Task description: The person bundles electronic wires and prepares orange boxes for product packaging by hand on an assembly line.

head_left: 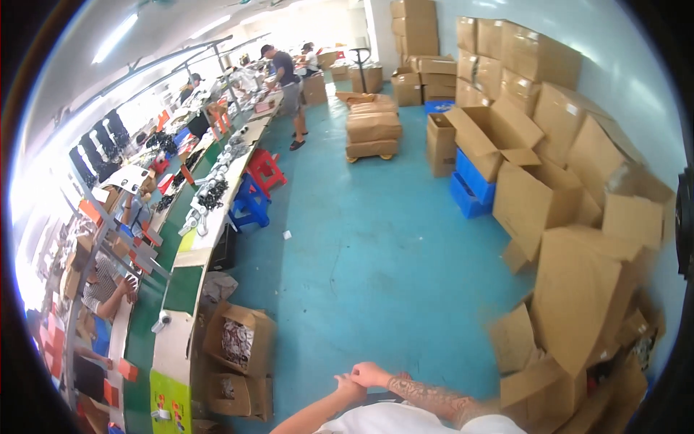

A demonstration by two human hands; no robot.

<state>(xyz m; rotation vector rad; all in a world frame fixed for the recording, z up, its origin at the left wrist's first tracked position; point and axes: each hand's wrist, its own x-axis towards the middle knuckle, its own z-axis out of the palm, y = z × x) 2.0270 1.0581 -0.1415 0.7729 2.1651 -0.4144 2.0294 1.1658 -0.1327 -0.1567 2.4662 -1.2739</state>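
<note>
My left hand (350, 388) and my right hand (371, 374) meet in front of my body at the lower middle. The fingers of both look curled and pressed together, the right ones touching the left hand. Anything held between them is too small or hidden to make out. Both hands are well above the blue-green floor (347, 289), apart from the bench and the boxes. Nearest on the left is an open cardboard box (264, 338) with small pale and reddish pieces in it.
A long workbench (206, 249) with a green conveyor belt (144, 347) and small parts runs along the left, with people behind it. Blue (249, 204) and red stools (266, 172) stand beside it. Cardboard boxes (585, 289) crowd the right. A loaded trolley (372, 150) and a standing person (285, 72) are farther off.
</note>
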